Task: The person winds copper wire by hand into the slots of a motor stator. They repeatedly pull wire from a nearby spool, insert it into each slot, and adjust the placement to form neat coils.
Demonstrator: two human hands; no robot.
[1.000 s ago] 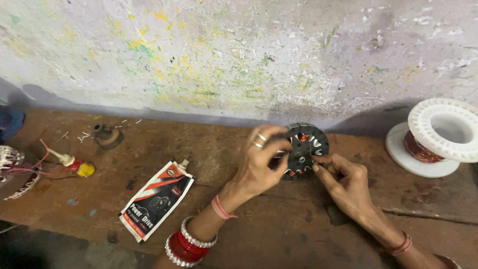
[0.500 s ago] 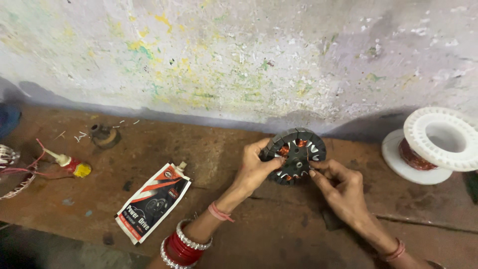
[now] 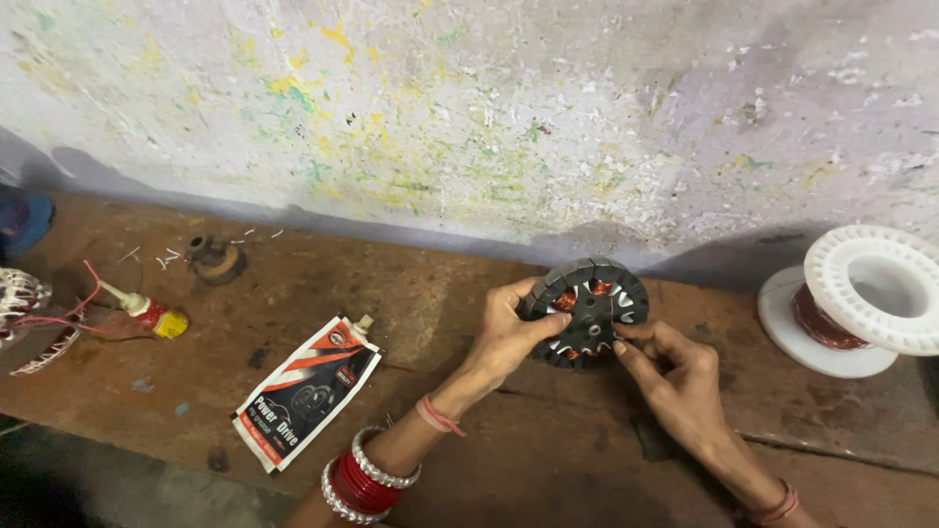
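A round dark motor stator [image 3: 590, 309] with copper windings in its slots is held upright above the wooden bench [image 3: 411, 293]. My left hand [image 3: 504, 337] grips its left rim, thumb across the front face. My right hand [image 3: 665, 367] pinches at its lower right edge with the fingertips. Red and white bangles sit on my left wrist, and a thin red band circles my right wrist.
A white plastic spool [image 3: 861, 298] of copper wire lies at the right. A red, white and black pouch [image 3: 308, 391] lies left of my arms. A small glue tube [image 3: 147, 313], a round metal part [image 3: 217, 259] and a wound coil [image 3: 24, 303] lie at the left, below a paint-flecked wall.
The stator and both hands have stayed together, shifting slightly within the view as my head moved. My left thumb now lies across the front face.
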